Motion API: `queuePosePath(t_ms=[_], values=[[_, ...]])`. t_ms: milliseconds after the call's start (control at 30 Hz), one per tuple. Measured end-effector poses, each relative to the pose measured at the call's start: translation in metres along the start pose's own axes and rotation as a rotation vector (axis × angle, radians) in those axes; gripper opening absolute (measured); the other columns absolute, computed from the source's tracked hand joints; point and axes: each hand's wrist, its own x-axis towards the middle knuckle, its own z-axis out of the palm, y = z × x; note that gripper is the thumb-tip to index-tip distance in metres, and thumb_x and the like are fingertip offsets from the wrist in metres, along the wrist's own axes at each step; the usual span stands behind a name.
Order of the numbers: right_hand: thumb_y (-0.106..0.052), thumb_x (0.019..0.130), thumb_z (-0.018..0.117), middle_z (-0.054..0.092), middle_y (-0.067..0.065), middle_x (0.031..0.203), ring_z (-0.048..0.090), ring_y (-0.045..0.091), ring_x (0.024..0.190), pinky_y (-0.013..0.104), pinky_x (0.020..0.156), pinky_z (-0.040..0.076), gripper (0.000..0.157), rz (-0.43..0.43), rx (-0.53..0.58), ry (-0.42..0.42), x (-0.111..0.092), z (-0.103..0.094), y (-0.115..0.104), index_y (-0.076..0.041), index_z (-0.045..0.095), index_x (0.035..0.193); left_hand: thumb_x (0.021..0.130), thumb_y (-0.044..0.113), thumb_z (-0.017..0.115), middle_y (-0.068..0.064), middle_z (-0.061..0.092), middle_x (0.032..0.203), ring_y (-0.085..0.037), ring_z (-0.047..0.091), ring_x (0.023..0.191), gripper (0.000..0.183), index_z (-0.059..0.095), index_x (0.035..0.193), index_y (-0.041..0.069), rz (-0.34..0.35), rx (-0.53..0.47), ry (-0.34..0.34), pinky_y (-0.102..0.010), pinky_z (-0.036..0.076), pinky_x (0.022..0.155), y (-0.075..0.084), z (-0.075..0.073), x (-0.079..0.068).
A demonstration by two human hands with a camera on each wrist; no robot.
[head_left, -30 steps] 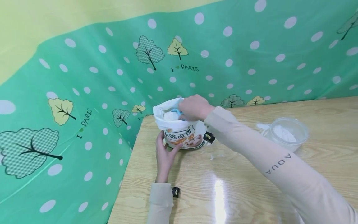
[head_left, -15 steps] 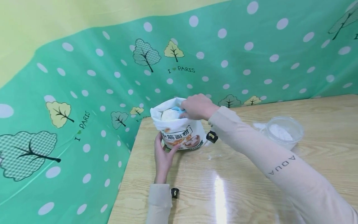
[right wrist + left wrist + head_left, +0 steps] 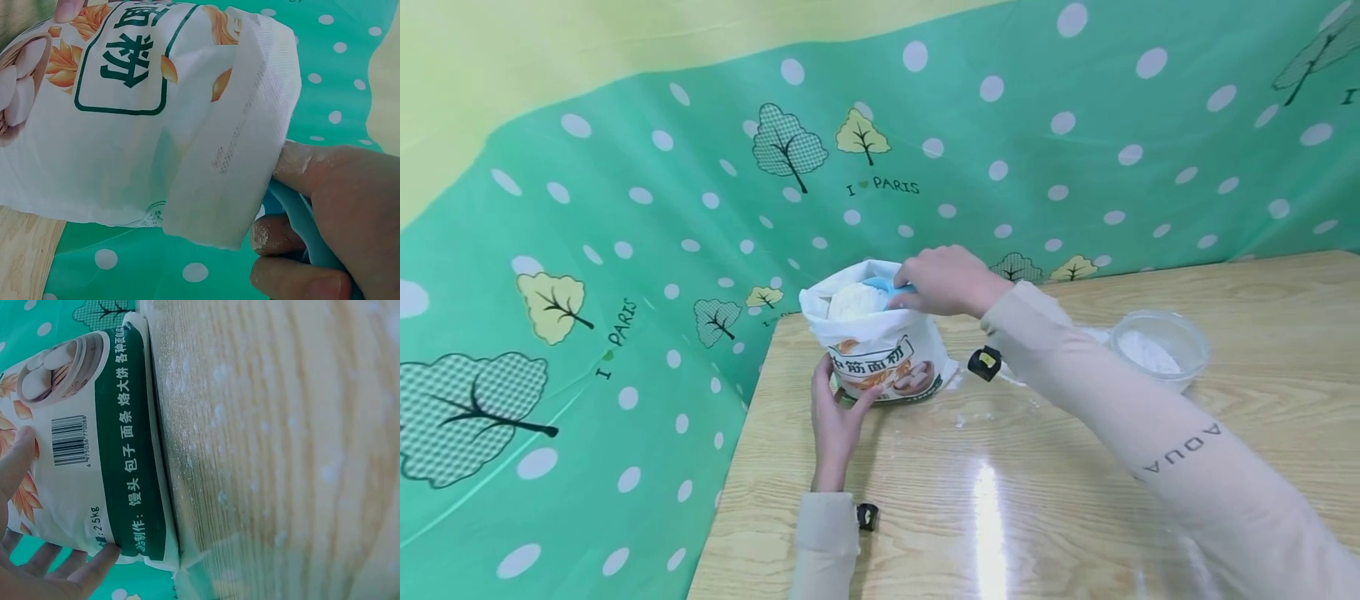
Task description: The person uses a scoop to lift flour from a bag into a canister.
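A white flour bag (image 3: 880,350) stands at the table's far left, its rim folded outward. White flour (image 3: 852,302) shows heaped in its mouth. My left hand (image 3: 835,425) holds the bag low on its near side. In the left wrist view its thumb lies on the printed front and the other fingers reach round the bag's side. At the rim my right hand (image 3: 951,281) grips the handle of a light blue scoop (image 3: 887,286). The right wrist view shows flour on those fingers around the blue handle (image 3: 303,219); the scoop's far end is hidden behind the bag's folded rim.
A clear round tub (image 3: 1161,346) with flour in it stands to the right, partly behind the right sleeve (image 3: 1120,417). Spilled flour specks the wooden table (image 3: 925,500). A green dotted curtain (image 3: 647,375) hangs along the table's left and back.
My right hand has drawn slightly up and right at the bag's mouth, and more of the flour heap and scoop shows. My left hand keeps its hold on the bag.
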Motion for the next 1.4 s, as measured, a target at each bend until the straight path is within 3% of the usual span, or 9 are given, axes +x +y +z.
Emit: queuePosePath(t_ms=[100, 167, 433, 600, 767, 1033, 1400], values=[[-0.047, 0.096, 0.061, 0.071, 0.005, 0.12, 0.068, 0.025, 0.1, 0.042, 0.087, 0.059, 0.044, 0.008, 0.031, 0.003, -0.002, -0.002, 0.002, -0.016, 0.069, 0.125, 0.077, 0.035, 0.084, -0.005, 0.039, 0.152, -0.024, 0.037, 0.141, 0.095, 0.03, 0.153, 0.018, 0.0, 0.004, 0.003, -0.045, 0.044, 0.114, 0.0, -0.001, 0.0], [-0.047, 0.096, 0.061, 0.07, 0.005, 0.123, 0.068, 0.026, 0.105, 0.043, 0.09, 0.058, 0.045, 0.008, 0.044, 0.008, -0.003, -0.002, 0.004, -0.015, 0.069, 0.126, 0.077, 0.035, 0.084, -0.005, 0.039, 0.152, -0.024, 0.037, 0.141, 0.095, 0.03, 0.153, 0.018, 0.003, 0.005, 0.005, -0.045, 0.044, 0.114, 0.0, -0.002, 0.0], [-0.045, 0.097, 0.06, 0.074, 0.003, 0.106, 0.067, 0.021, 0.085, 0.038, 0.075, 0.059, 0.039, -0.008, 0.071, 0.035, -0.009, -0.003, 0.006, -0.015, 0.073, 0.119, 0.078, 0.034, 0.084, -0.006, 0.039, 0.151, -0.024, 0.037, 0.141, 0.093, 0.031, 0.153, 0.018, 0.0, 0.007, 0.008, -0.046, 0.044, 0.114, 0.001, -0.003, -0.001], [-0.046, 0.097, 0.06, 0.071, 0.005, 0.12, 0.068, 0.026, 0.104, 0.044, 0.089, 0.059, 0.044, 0.021, 0.091, 0.037, -0.013, -0.001, 0.008, -0.014, 0.069, 0.126, 0.077, 0.035, 0.084, -0.004, 0.039, 0.15, -0.024, 0.037, 0.141, 0.094, 0.031, 0.153, 0.02, -0.002, 0.009, 0.005, -0.046, 0.044, 0.113, 0.0, -0.003, -0.002], [-0.046, 0.097, 0.06, 0.069, 0.007, 0.124, 0.066, 0.029, 0.112, 0.046, 0.094, 0.057, 0.046, 0.036, 0.101, 0.028, -0.016, 0.001, 0.01, -0.012, 0.067, 0.128, 0.075, 0.036, 0.085, -0.002, 0.04, 0.149, -0.023, 0.038, 0.14, 0.094, 0.033, 0.152, 0.023, 0.001, 0.008, -0.002, -0.048, 0.046, 0.111, -0.002, -0.003, -0.003], [-0.043, 0.097, 0.061, 0.073, 0.006, 0.113, 0.069, 0.023, 0.094, 0.042, 0.082, 0.06, 0.042, 0.013, 0.107, 0.06, -0.016, 0.0, 0.014, -0.012, 0.07, 0.123, 0.076, 0.038, 0.084, -0.001, 0.04, 0.149, -0.022, 0.038, 0.14, 0.092, 0.033, 0.152, 0.024, 0.009, -0.009, 0.001, -0.046, 0.046, 0.112, -0.003, -0.002, -0.001], [-0.044, 0.097, 0.061, 0.073, -0.003, 0.092, 0.062, 0.015, 0.072, 0.033, 0.066, 0.056, 0.032, 0.003, 0.13, 0.1, -0.02, 0.0, 0.017, -0.019, 0.075, 0.111, 0.076, 0.038, 0.085, -0.001, 0.041, 0.147, -0.021, 0.039, 0.139, 0.092, 0.034, 0.151, 0.024, 0.019, -0.01, -0.002, -0.045, 0.046, 0.111, -0.001, -0.003, 0.0]])
